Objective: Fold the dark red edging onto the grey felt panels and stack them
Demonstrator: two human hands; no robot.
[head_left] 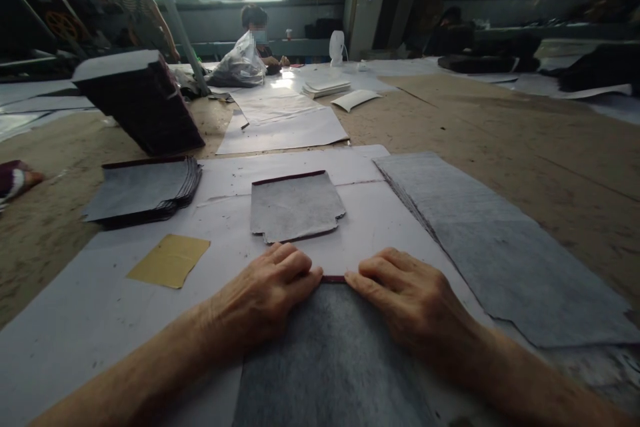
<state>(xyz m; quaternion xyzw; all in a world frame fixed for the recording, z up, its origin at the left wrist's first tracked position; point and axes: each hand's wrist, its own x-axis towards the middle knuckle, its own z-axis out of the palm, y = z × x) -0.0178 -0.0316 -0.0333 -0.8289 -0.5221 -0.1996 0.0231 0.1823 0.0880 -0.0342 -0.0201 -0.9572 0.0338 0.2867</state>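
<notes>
A grey sheet of fabric-like material (330, 360) lies in front of me, its far edge folded over as a narrow dark red strip. My left hand (280, 280) and my right hand (405, 287) both grip that folded edge, fingers curled and thumbs pressing close together near its middle. Just beyond them rests a smaller grey piece (297, 207) with notched corners and a dark red far edge. A yellow card (170, 260) lies left of my left hand. On the right, a fanned stack of grey sheets (490, 247) reaches past my right hand.
White paper (100, 320) covers the table under the work. At left are a stack of folded grey pieces (145, 190) and a tall leaning dark stack (143, 103). Farther off are a metal pole (175, 20), a plastic bag (240, 63) and people around the table.
</notes>
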